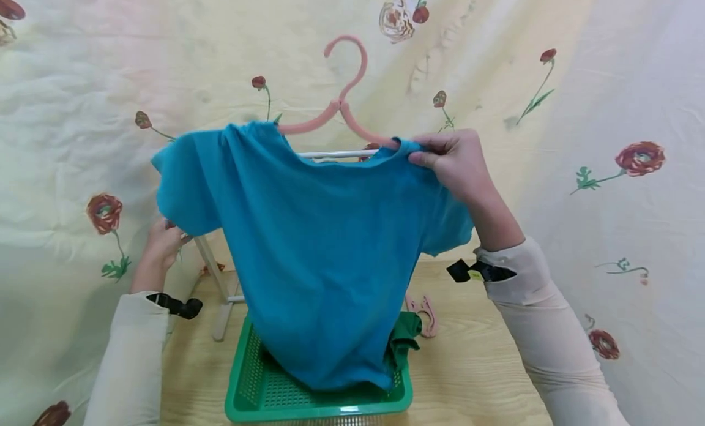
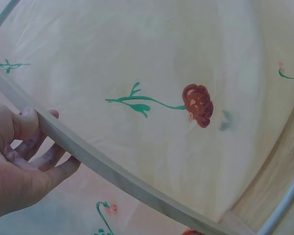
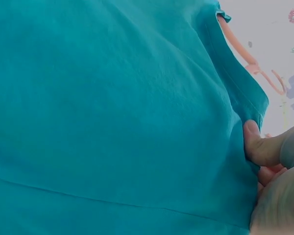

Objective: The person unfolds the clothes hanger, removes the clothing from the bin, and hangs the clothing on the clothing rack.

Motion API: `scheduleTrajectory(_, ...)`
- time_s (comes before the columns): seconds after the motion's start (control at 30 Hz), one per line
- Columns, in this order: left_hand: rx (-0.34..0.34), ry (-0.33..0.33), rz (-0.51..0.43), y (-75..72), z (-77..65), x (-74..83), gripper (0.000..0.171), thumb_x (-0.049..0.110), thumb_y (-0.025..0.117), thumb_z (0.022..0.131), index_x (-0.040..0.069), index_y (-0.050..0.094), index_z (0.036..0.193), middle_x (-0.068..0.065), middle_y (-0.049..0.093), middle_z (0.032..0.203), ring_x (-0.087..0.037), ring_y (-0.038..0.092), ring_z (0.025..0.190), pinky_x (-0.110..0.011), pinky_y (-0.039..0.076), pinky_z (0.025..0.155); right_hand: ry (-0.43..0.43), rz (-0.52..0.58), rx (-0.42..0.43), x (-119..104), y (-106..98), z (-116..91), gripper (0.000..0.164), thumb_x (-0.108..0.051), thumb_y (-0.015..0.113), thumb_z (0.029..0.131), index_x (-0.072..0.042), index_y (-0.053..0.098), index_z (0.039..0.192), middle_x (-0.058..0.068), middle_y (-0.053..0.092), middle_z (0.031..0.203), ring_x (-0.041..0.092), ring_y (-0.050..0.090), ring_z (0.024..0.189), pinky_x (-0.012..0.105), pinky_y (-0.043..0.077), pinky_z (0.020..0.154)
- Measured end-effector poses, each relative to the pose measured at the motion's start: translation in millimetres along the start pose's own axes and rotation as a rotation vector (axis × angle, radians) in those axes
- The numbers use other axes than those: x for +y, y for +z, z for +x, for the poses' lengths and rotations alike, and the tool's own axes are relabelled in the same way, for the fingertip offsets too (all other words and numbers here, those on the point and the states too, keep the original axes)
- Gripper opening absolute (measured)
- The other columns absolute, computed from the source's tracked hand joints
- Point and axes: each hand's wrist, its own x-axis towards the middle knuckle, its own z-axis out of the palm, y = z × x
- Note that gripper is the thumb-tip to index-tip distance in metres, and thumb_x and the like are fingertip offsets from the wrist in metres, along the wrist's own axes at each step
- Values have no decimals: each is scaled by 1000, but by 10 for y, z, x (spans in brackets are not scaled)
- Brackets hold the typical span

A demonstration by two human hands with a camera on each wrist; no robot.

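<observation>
A blue short-sleeved T-shirt (image 1: 330,230) hangs spread out in the middle of the head view. The arms of a pink hanger (image 1: 363,62) go into its neckline, with the hook standing up above. At the shirt's right shoulder, my right hand (image 1: 454,163) pinches the fabric beside the collar, thumb in front, as the right wrist view also shows. My left hand (image 1: 161,245), low by the left sleeve, holds the pale upright post (image 2: 108,169) of a rack between thumb and fingers. The shirt covers much of the rack.
Behind the neckline runs the rack's white rod (image 1: 336,154). Under the shirt, a green plastic basket (image 1: 319,411) stands on the wooden table (image 1: 468,365), with dark green cloth (image 1: 406,331) at its right edge. A pink plastic piece (image 1: 430,319) lies beyond. Flowered fabric (image 1: 551,187) forms the backdrop.
</observation>
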Motion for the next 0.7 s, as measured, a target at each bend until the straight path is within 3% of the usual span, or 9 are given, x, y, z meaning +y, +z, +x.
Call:
scheduleTrajectory(0.07, -34, 5, -34, -26, 16, -12, 62, 28, 39, 110, 18, 12, 165, -15, 10, 171, -37, 14, 158, -56, 24, 125, 1, 35, 41, -87, -37, 54, 26, -10, 74, 92, 1, 76, 115, -1, 81, 95, -7, 67, 83, 24, 56, 96)
scheduleTrajectory(0.13, -39, 29, -74, -45, 28, -26, 62, 28, 40, 110, 14, 15, 165, -20, 33, 161, -31, 37, 149, -59, 22, 124, 15, 82, 76, -174, -105, 107, 26, -11, 75, 91, 0, 76, 115, -14, 78, 86, -4, 69, 84, 24, 56, 97)
scheduleTrajectory(0.2, -49, 54, -108, -68, 34, -46, 62, 28, 40, 110, 12, 15, 164, -11, 50, 142, -18, 51, 132, -61, 21, 123, 46, 139, 104, -249, -185, 164, 28, -13, 76, 90, -2, 77, 115, -23, 75, 82, -1, 71, 85, 24, 55, 100)
scheduleTrajectory(0.3, -58, 78, -177, -65, 39, -65, 62, 26, 44, 109, 10, 19, 164, 13, 52, 114, 2, 52, 105, -63, 18, 122, 107, 264, 159, -342, -367, 262, 28, -17, 78, 87, -6, 78, 114, -17, 77, 83, 2, 74, 85, 32, 50, 110)
scheduleTrajectory(0.47, -44, 51, -227, -41, 22, -54, 63, 24, 45, 108, 10, 17, 164, 13, 53, 113, 1, 53, 103, -60, 18, 123, 154, 463, 272, -451, -613, 416, 36, -22, 84, 78, -9, 80, 111, -4, 80, 98, 14, 75, 104, 34, 39, 118)
scheduleTrajectory(0.57, -38, 49, -226, -29, -2, -41, 63, 24, 45, 109, 10, 18, 164, 13, 52, 113, 1, 53, 103, -60, 18, 123, 145, 517, 323, -491, -712, 481, 40, -25, 84, 76, -9, 79, 112, -1, 79, 110, 20, 71, 117, 33, 36, 119)
scheduleTrajectory(0.7, -36, 56, -213, -34, -11, -46, 61, 24, 44, 109, 11, 21, 163, 13, 52, 113, 1, 53, 103, -60, 19, 123, 119, 520, 384, -517, -772, 560, 39, -24, 83, 77, -9, 79, 112, 0, 78, 113, 20, 69, 119, 31, 35, 119)
